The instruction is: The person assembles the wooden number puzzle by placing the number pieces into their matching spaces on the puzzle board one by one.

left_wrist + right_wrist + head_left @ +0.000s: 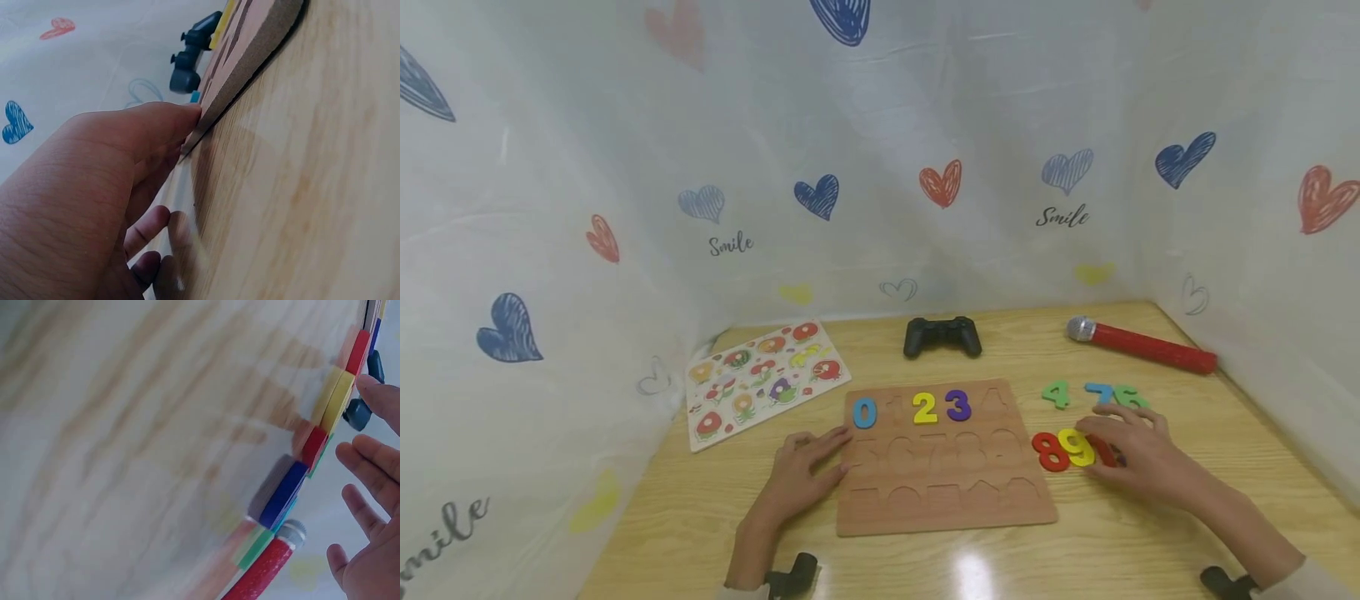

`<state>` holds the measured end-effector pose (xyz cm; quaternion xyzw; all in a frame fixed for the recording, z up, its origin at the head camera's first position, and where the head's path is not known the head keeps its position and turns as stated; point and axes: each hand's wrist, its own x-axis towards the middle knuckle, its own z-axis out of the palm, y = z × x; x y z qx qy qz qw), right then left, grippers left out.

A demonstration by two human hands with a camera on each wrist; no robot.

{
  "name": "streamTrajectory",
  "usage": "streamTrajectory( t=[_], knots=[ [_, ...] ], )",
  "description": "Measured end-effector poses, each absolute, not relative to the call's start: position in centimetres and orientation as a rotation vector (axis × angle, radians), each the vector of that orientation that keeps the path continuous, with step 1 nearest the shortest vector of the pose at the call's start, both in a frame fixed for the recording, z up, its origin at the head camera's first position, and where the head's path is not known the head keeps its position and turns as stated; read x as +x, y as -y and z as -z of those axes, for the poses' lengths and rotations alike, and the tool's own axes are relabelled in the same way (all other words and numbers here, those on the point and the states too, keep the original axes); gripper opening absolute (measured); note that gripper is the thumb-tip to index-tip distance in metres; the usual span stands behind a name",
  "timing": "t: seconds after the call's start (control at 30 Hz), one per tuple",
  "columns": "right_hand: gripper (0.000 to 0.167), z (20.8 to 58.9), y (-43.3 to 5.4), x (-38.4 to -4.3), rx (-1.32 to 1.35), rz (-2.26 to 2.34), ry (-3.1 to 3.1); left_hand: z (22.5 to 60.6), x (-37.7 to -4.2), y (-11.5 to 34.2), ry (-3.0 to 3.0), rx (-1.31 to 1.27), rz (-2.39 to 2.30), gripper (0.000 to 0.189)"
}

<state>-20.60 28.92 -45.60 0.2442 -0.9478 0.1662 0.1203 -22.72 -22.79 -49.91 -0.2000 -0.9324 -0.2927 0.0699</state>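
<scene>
A wooden number board (pixel 940 477) holds a blue 0 (pixel 857 413), a yellow 2 (pixel 926 418) and a purple 3 (pixel 964 407) in its top row. My left hand (pixel 797 479) touches the board's left edge with index finger and thumb extended. Over the loose numbers at right, my right hand (pixel 1138 454) is spread, its thumb and fingertips close to the yellow 9 (pixel 1087 455). Left of the 9 lies a red 8 (pixel 1051 452). A red piece (pixel 1105 452) and a dark blue piece (pixel 284 497) lie partly hidden beneath the right hand.
Behind the right hand lie a green 4 (pixel 1057 395), a blue 7 (pixel 1101 390) and a green 6 (pixel 1127 395). A fruit puzzle board (pixel 760 427) sits at left, a black game controller (pixel 942 333) at the back, a red microphone (pixel 1150 345) at back right.
</scene>
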Motion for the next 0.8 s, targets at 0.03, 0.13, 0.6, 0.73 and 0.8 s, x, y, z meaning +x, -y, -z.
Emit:
streamTrajectory(
  t=[0.03, 0.13, 0.6, 0.73, 0.8],
  knots=[
    [0.046, 45.7, -29.1, -20.6, 0.712, -0.484, 2.772, 49.9, -22.7, 22.8, 2.807, -0.599, 0.881, 0.048],
    [0.045, 45.9, -29.7, -20.7, 0.707, -0.481, 2.787, 50.0, -22.7, 22.8, 2.787, -0.606, 0.880, 0.048],
    [0.055, 46.2, -31.3, -21.0, 0.689, -0.498, 2.837, 50.0, -22.7, 22.8, 2.792, -0.608, 0.857, 0.048],
    [0.056, 46.2, -31.6, -21.1, 0.681, -0.509, 2.862, 50.0, -22.8, 22.8, 2.806, -0.602, 0.850, 0.048],
    [0.056, 46.3, -31.7, -21.1, 0.676, -0.508, 2.869, 50.0, -22.8, 22.8, 2.806, -0.604, 0.854, 0.048]
  ],
)
